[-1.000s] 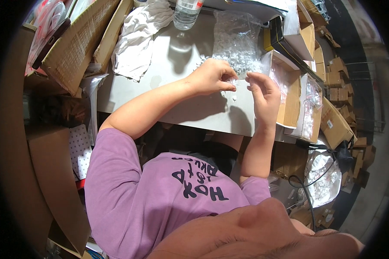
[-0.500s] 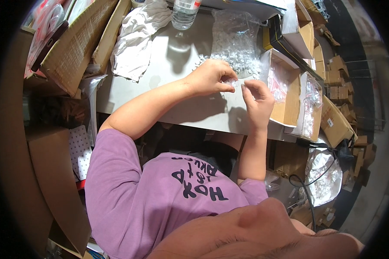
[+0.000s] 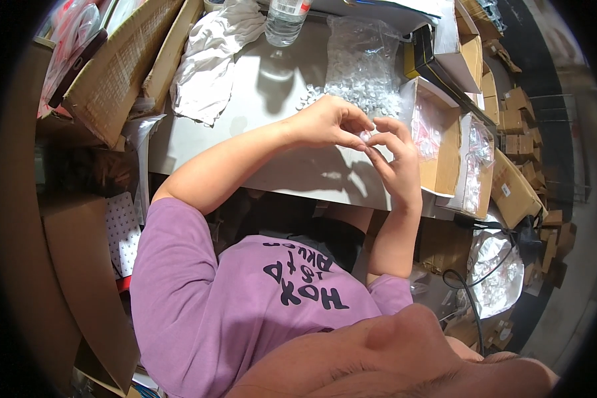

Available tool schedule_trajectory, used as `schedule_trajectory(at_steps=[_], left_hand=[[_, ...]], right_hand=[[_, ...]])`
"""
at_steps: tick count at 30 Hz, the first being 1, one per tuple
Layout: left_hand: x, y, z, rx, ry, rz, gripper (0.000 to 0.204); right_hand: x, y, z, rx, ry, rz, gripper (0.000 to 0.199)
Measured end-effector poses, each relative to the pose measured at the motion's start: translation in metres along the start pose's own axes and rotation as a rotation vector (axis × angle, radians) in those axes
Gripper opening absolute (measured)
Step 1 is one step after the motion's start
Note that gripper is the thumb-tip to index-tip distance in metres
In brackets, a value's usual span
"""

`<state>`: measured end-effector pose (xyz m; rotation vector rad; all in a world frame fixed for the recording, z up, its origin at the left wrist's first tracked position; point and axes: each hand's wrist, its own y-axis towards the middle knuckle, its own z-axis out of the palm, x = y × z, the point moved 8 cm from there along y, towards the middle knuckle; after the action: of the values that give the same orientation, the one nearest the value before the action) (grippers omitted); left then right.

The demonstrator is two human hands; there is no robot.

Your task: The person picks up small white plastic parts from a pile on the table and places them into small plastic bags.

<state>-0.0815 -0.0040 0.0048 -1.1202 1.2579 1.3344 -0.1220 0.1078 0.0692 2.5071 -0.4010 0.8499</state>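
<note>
Cardboard is seen on every side of the white table [image 3: 272,166]: a long flattened carton [image 3: 113,66] lies along the left edge, and two open boxes [image 3: 444,142] holding small clear packets stand at the right, with further brown cartons [image 3: 517,192] stacked beyond them. A clear plastic bag [image 3: 365,63] of small white parts is spread at the far centre, beside a crumpled white cloth [image 3: 212,60] and a water bottle [image 3: 286,20]. Above the table, one small clear part [image 3: 365,134] is pinched between the fingertips of the left hand [image 3: 328,123] and the right hand [image 3: 395,162], both closed lightly on it.
</note>
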Motion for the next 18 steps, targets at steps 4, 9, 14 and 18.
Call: schedule_trajectory(at_steps=[4,9,14,18], left_hand=[[-0.006,0.0,-0.001,-0.016,0.0,0.056,0.031],[0.002,0.002,0.002,0.099,0.145,-0.035,0.025],[-0.02,-0.001,-0.005,-0.109,0.215,0.2,0.021],[-0.026,-0.002,-0.009,-0.109,0.24,0.286,0.018]], right_hand=[[-0.004,-0.001,-0.006,-0.021,0.099,0.041,0.012],[-0.02,-0.007,-0.019,-0.182,0.284,0.14,0.01],[-0.01,-0.005,-0.024,-0.246,0.174,0.059,0.008],[-0.002,-0.002,-0.009,-0.103,0.077,0.05,0.008]])
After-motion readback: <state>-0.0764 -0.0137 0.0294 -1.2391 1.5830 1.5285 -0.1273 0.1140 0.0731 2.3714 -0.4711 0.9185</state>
